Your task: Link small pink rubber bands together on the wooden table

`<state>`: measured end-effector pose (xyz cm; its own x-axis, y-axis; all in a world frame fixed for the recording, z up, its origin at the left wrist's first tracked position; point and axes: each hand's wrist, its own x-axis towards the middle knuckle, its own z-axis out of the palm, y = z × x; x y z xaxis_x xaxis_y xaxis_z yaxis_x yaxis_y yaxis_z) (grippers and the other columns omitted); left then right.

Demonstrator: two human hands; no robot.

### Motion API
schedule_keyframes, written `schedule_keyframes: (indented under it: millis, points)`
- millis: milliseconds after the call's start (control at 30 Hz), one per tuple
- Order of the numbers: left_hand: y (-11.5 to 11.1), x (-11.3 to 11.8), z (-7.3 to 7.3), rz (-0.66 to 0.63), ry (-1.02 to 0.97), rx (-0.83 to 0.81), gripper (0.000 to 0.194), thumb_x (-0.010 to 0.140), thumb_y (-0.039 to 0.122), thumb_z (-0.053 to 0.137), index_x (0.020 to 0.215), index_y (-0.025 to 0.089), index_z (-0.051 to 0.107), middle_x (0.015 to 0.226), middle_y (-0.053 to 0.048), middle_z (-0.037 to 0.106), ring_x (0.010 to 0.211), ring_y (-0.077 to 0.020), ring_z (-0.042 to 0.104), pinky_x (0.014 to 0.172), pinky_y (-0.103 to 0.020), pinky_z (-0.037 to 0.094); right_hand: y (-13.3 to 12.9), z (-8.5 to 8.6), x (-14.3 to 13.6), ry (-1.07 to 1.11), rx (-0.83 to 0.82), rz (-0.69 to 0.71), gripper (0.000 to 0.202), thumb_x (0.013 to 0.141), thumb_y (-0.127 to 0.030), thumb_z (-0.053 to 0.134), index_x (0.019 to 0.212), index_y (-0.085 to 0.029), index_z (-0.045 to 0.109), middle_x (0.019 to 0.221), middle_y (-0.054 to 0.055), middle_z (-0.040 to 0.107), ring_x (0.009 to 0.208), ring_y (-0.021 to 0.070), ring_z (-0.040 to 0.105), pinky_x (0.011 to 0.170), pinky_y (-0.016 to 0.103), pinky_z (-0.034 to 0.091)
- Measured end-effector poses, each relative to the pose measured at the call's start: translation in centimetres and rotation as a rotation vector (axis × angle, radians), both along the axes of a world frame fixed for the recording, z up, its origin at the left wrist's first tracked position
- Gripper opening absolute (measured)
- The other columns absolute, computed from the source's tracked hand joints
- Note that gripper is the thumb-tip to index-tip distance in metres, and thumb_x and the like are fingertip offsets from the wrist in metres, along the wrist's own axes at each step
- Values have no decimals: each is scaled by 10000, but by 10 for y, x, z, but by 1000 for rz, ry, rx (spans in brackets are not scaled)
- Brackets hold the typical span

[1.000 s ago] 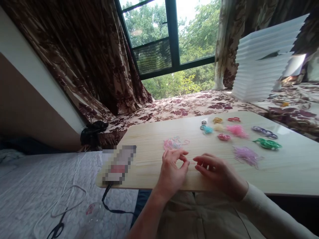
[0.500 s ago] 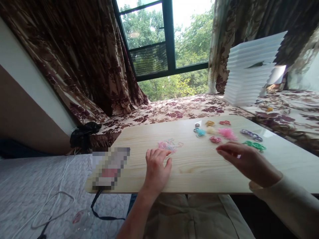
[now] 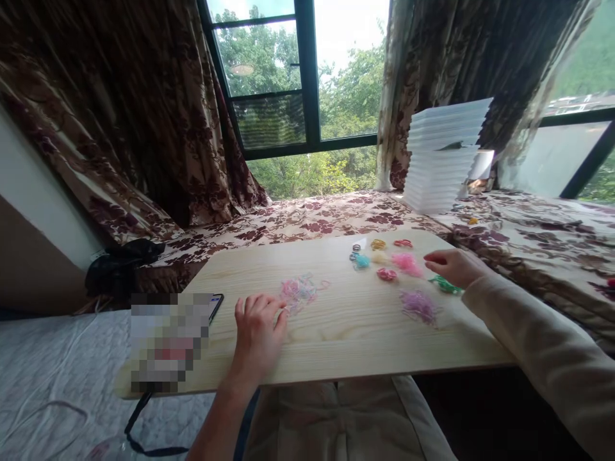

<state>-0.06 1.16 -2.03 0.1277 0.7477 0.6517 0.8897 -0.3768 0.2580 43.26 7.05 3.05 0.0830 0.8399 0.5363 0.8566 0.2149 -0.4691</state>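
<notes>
My left hand (image 3: 260, 330) rests on the wooden table with its fingers spread, beside a loose pile of mixed pastel bands (image 3: 298, 291). On the right, my right hand (image 3: 455, 266) is over the table's far right part, its fingers pressed together; whatever they hold is too small or hidden. Close by it lie a green bundle (image 3: 444, 284) and a pink pile (image 3: 407, 264). A purple pile (image 3: 419, 306) sits nearer to me. Red-pink (image 3: 387, 274), teal (image 3: 360, 260), yellow (image 3: 378, 244) and red (image 3: 403, 243) bundles lie around them.
A blurred-out device (image 3: 173, 346) with a black strap lies at the table's (image 3: 346, 333) left end. Behind the table, a tall white stack (image 3: 439, 157) stands on the floral-covered ledge (image 3: 307, 221) by the window. A black bag (image 3: 118, 272) is at the left.
My right hand has moved away from me, past the green bundle, and the purple pile now shows. The view has turned right. My left hand stays beside the pastel pile.
</notes>
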Motion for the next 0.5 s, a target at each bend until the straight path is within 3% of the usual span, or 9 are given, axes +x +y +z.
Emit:
schedule_keyframes:
  millis: [133, 200, 300, 400, 500]
  points:
    - [-3, -4, 3, 10, -3, -28, 169, 855, 155, 579, 871, 236, 727, 900, -61, 717, 977, -254, 579, 1036, -505, 360, -36, 14, -11, 5, -28, -2, 188, 707, -448, 648, 751, -283, 725, 711, 52, 737, 635, 260, 676, 593, 398, 520]
    - [-5, -4, 6, 20, -5, -54, 179, 858, 138, 575, 886, 227, 727, 914, -57, 713, 988, -244, 576, 1036, -498, 364, -55, 10, -33, 29, -3, 61, 251, 752, -511, 614, 826, -304, 735, 824, 34, 760, 728, 270, 698, 649, 405, 549]
    - [-7, -3, 9, 25, -9, -97, 175, 861, 128, 586, 888, 223, 730, 937, -57, 707, 988, -239, 573, 1039, -505, 364, -74, -4, -85, 58, 17, 215, 319, 792, -565, 588, 869, -299, 746, 763, 30, 751, 599, 231, 662, 520, 365, 530]
    - [-8, -2, 10, 17, -16, -131, 164, 864, 135, 602, 901, 227, 733, 937, -55, 693, 995, -244, 570, 1048, -525, 354, -74, -18, -141, 88, -25, 392, 285, 828, -486, 571, 856, -262, 744, 769, 44, 750, 570, 186, 643, 503, 312, 524]
    - [-8, -1, 10, 9, -35, -154, 153, 860, 136, 619, 897, 229, 735, 934, -52, 682, 1002, -246, 566, 1056, -535, 345, -55, -29, -181, 32, -40, 482, 293, 874, -397, 501, 874, -229, 740, 807, 56, 744, 630, 165, 664, 575, 280, 536]
